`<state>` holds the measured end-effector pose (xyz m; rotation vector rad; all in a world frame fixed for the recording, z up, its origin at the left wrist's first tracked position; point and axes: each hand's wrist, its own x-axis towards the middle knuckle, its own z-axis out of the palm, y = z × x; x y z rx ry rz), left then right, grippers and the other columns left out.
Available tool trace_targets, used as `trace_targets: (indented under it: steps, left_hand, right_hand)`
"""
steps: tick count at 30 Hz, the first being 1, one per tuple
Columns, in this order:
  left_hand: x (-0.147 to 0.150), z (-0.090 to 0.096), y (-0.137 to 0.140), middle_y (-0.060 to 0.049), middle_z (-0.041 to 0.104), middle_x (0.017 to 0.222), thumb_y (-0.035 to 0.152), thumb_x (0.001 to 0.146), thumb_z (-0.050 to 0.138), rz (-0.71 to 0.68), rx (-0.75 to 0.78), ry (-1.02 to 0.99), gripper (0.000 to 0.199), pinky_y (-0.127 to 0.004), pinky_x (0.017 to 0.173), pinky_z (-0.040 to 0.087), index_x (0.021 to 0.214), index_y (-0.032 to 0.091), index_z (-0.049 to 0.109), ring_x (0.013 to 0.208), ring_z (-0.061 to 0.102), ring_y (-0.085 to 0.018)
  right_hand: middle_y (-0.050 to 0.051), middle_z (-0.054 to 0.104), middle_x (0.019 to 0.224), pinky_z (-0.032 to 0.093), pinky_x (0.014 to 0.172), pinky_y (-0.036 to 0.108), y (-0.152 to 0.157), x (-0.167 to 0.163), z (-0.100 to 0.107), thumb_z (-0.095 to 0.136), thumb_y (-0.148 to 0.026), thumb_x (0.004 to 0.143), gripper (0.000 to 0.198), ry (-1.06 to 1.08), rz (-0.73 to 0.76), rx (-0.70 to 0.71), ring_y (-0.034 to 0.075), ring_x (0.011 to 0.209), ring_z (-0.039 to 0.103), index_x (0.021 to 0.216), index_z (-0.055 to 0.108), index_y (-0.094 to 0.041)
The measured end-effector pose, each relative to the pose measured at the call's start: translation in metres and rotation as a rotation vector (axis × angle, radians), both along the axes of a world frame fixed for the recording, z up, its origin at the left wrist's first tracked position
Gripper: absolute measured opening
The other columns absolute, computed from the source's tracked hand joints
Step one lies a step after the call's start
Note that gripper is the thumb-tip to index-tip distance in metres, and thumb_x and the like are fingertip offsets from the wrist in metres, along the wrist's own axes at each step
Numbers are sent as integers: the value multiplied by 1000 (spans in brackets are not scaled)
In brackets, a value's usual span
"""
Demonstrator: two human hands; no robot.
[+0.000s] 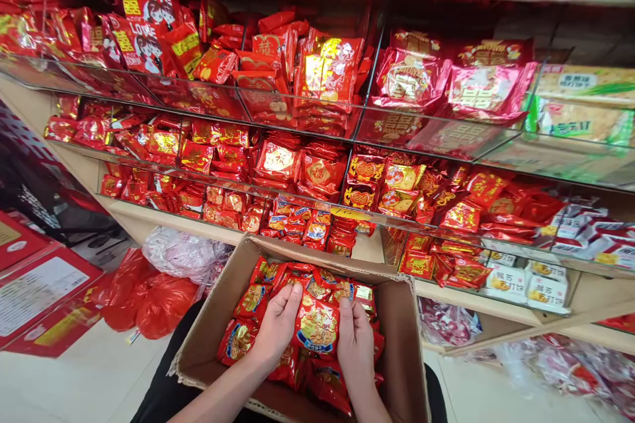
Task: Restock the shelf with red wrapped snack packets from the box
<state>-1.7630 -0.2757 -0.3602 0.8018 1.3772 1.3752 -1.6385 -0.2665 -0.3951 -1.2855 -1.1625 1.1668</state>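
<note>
An open cardboard box [404, 344] rests on my lap, with several red snack packets lying inside. Just above them I hold one red packet of biscuits [317, 327], its printed front facing me. My left hand [280, 324] is closed on the packet's left edge, thumb on top. On the opposite edge, my right hand [356, 337] grips it the same way. The fingers under the packet are hidden.
Tiered shelves [317, 201] with clear dividers hold red and gold snack packets in front of me. At left, red plastic bags [163, 304] and a red carton [44, 291] sit on the tiled floor. Clear bags of packets [570, 370] lie at lower right.
</note>
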Motion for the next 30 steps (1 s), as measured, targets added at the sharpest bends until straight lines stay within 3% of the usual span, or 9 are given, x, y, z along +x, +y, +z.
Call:
trace_targets:
  steps: [8, 12, 17, 21, 24, 26, 30]
  left_hand:
    - [0, -10, -1, 4, 44, 55, 49, 71, 53, 60, 122, 259, 34, -19, 57, 37, 57, 18, 48, 56, 41, -10]
    - [4, -4, 0, 4, 44, 56, 48, 73, 50, 47, 135, 271, 33, -19, 56, 37, 58, 19, 48, 56, 41, -11]
    - [4, 2, -1, 2, 49, 59, 46, 75, 48, 22, 150, 282, 29, -20, 56, 38, 63, 19, 51, 58, 43, -11]
    - [3, 4, -1, 3, 47, 56, 43, 77, 47, 17, 178, 325, 28, -20, 53, 37, 60, 20, 49, 54, 42, -11]
    - [-3, 8, 1, 2, 52, 60, 41, 78, 46, -7, 206, 363, 24, -21, 55, 40, 69, 21, 55, 56, 47, -12]
    - [-16, 13, 4, 0, 56, 66, 39, 79, 45, -28, 231, 425, 22, -23, 58, 42, 83, 21, 57, 61, 51, -14]
    - [-70, 23, 12, -3, 59, 84, 34, 77, 48, 92, 312, 784, 22, -27, 70, 44, 94, 21, 52, 77, 55, -17]
  right_hand:
    - [-4, 43, 53, 33, 50, 21, -1, 2, 5, 48, -53, 73, 38, 16, -117, 4, 10, 52, 38, 59, 42, -18]
    - [-4, 46, 55, 35, 50, 21, -3, 4, 11, 47, -52, 74, 36, 193, -113, -76, 10, 51, 42, 67, 46, -17]
    - [-1, 55, 65, 40, 55, 22, -11, 11, 26, 59, -46, 67, 31, 243, 59, -89, 11, 58, 49, 78, 53, -18]
    - [3, 62, 81, 45, 64, 29, -10, 17, 46, 68, -41, 57, 40, 235, 196, -95, 18, 72, 56, 89, 57, -19]
    - [3, 63, 80, 46, 65, 30, 4, 26, 63, 70, -38, 57, 37, 174, 353, -141, 19, 71, 57, 86, 58, -18]
    - [2, 64, 79, 46, 65, 29, 21, 35, 73, 70, -37, 58, 37, 131, 367, -138, 17, 70, 57, 88, 58, -18]
    - [2, 63, 72, 45, 57, 24, 71, 59, 80, 73, -35, 53, 40, 147, 124, -180, 14, 63, 57, 84, 58, -16]
